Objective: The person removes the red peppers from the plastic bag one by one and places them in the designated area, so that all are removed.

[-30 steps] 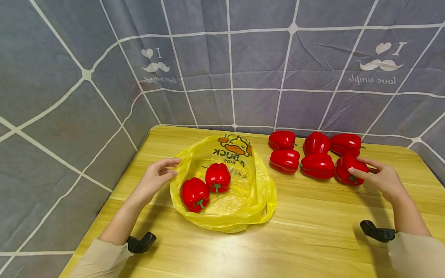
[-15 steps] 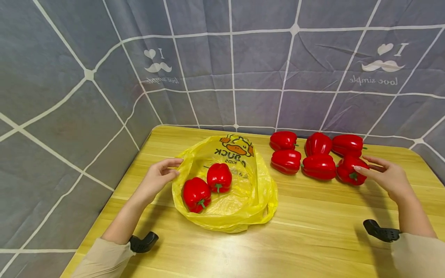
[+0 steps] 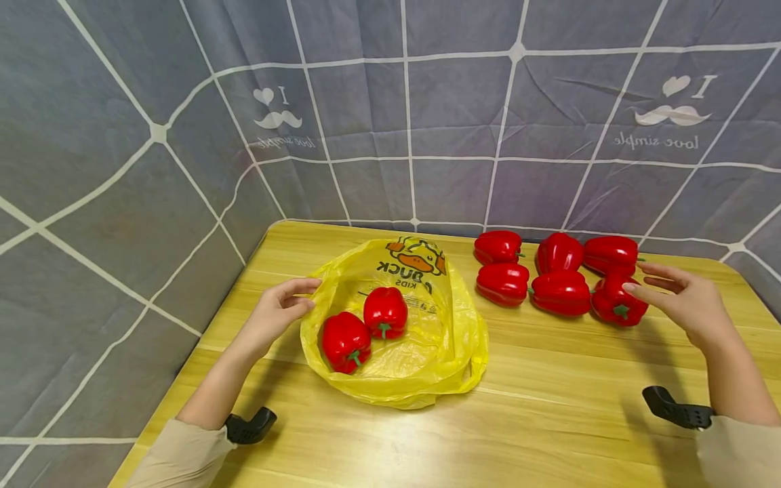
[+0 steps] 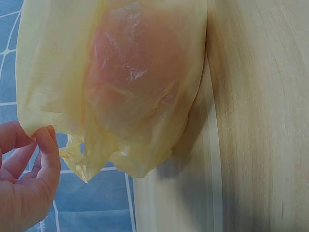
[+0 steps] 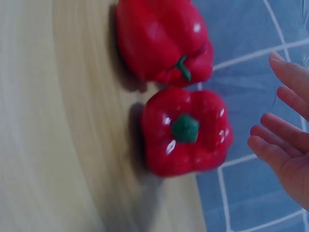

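A yellow plastic bag point(image 3: 468, 332) with a printed duck lies with its mouth open at the table's middle. Inside it are two red bell peppers point(image 3: 346, 341) with green stems. At the bag's left rim, my left hand point(image 3: 277, 315) pinches the plastic between thumb and fingers, as the left wrist view also shows. My right hand point(image 3: 689, 301) hovers just right of the front-right bell pepper point(image 3: 617, 301) with its fingers spread and nothing in them. In the right wrist view a gap separates this hand point(image 5: 289, 154) from that pepper.
Several more red bell peppers point(image 3: 560, 293) sit in two rows at the back right, close to one another. A grey cloth point(image 3: 451, 122) with white lines hangs behind the wooden table point(image 3: 525, 420).
My right hand has drawn off to the right from the front-right bell pepper, which it was touching. My left hand still holds the bag's rim.
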The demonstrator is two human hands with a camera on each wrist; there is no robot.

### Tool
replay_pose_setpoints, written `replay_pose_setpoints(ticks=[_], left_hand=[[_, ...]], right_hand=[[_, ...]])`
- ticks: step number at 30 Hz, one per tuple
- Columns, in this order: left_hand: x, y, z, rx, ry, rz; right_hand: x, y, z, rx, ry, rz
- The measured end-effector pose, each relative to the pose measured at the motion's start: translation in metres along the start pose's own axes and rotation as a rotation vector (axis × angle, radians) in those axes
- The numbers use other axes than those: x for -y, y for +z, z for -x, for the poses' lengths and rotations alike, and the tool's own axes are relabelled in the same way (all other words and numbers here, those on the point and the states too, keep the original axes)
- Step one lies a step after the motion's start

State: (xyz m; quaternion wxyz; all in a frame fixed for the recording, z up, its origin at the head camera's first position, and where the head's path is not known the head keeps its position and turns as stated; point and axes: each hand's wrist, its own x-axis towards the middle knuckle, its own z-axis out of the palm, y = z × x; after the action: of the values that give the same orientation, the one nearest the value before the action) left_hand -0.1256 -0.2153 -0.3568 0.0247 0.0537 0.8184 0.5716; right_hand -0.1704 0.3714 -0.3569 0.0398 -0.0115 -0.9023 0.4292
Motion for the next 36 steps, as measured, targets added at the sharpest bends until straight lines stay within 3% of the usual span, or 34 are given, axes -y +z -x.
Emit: replay_pose_setpoints(ticks=[9, 16, 25, 36], left_hand=[[0.0, 0.001, 0.0, 0.007, -0.006, -0.01], [0.002, 0.001, 0.0, 0.015, 0.004, -0.008], [0.001, -0.001, -0.001, 0.017, 0.01, -0.019], [0.001, 0.003, -0.005, 0.036, 0.005, -0.028]], right_hand=[[0.038, 0.013, 0.003, 0.074, -0.077, -0.016], [0.068, 0.038, 0.005, 0.151, -0.224, -0.037], [0.111, 0.075, 0.006, 0.301, -0.265, -0.028], [0.143, 0.123, -0.002, 0.464, -0.298, -0.171]])
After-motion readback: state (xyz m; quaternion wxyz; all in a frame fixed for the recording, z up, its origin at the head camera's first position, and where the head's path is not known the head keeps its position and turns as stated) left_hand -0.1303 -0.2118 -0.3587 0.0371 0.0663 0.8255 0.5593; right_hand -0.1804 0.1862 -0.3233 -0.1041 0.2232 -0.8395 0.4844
